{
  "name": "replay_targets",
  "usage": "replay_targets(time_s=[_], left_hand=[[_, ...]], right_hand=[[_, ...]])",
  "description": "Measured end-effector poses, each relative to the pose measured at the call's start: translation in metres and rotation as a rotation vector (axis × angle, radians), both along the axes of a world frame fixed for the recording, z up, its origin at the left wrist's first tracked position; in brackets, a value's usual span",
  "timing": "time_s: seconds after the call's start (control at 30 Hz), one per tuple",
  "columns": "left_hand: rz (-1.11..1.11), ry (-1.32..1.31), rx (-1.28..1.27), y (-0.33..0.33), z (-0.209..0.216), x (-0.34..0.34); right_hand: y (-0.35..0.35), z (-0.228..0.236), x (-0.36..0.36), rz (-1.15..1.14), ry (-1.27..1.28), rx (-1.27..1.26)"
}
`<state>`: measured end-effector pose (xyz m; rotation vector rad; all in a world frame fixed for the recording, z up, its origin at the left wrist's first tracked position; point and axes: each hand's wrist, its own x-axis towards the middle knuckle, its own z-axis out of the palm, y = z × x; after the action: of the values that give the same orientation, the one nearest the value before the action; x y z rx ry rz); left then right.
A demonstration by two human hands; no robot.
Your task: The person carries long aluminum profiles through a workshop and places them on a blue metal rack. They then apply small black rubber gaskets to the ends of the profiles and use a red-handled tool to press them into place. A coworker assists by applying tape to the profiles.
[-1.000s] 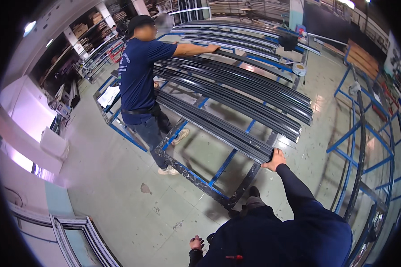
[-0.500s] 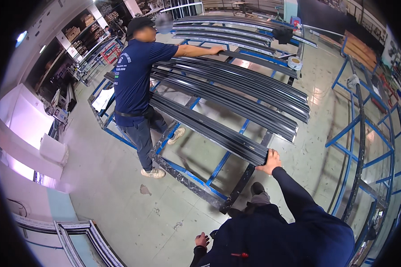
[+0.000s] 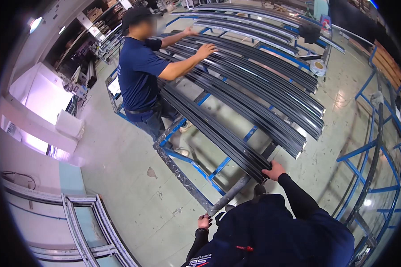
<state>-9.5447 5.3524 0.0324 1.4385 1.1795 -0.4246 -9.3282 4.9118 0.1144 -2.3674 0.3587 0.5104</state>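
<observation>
My right hand [image 3: 275,171] is closed round the near end of a bundle of long dark grey metal profiles [image 3: 218,135], thumb on top. The bundle lies along the near side of a blue and black metal rack [image 3: 182,180]. Low beside my body, my left hand [image 3: 204,221] is by the rack's near corner, with nothing seen in it and its fingers loosely apart; whether it touches the rack, I cannot tell. More dark profiles [image 3: 254,118] lie in rows on the rack beyond my bundle.
A co-worker [image 3: 140,75] in a navy shirt stands at the rack's left side, both hands over the profiles. A tape roll [image 3: 317,67] sits at the far right of the rack. Blue frames [image 3: 365,151] stand on the right; pale window frames [image 3: 82,227] are at lower left.
My view has shifted and my left hand has come up to the rack's corner. My right hand stays on the bundle's end. The co-worker has drawn the outstretched arm back; a far profile now lies nearer the others.
</observation>
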Motion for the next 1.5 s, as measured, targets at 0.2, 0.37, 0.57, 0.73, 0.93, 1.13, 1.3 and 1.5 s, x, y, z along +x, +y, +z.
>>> replay_targets(time_s=[0.2, 0.37, 0.57, 0.73, 0.93, 1.13, 1.3, 1.5], left_hand=[[0.138, -0.011, -0.02, -0.044, 0.005, -0.014], [0.161, 0.179, 0.018, -0.068, 0.009, -0.064], [0.119, 0.234, 0.089, -0.096, 0.028, -0.08], [0.193, 0.139, 0.019, -0.09, 0.007, -0.067], [0.147, 0.049, 0.049, -0.086, 0.019, -0.029], [0.102, 0.02, 0.044, -0.072, 0.022, -0.025], [0.103, 0.066, 0.049, -0.046, 0.01, -0.05], [0.053, 0.118, 0.014, -0.003, -0.013, -0.078]], right_hand=[[-0.027, -0.022, 0.026, 0.191, 0.156, 0.192], [-0.026, -0.034, 0.033, 0.104, 0.311, 0.572], [-0.028, -0.044, 0.033, 0.064, 0.259, 0.577], [-0.017, -0.031, 0.029, 0.122, 0.226, 0.495], [-0.014, -0.041, 0.025, 0.116, 0.238, 0.612], [-0.007, -0.046, 0.022, 0.133, 0.234, 0.605], [0.026, -0.016, -0.002, 0.102, 0.233, 0.526], [0.053, -0.03, -0.024, 0.075, 0.234, 0.584]])
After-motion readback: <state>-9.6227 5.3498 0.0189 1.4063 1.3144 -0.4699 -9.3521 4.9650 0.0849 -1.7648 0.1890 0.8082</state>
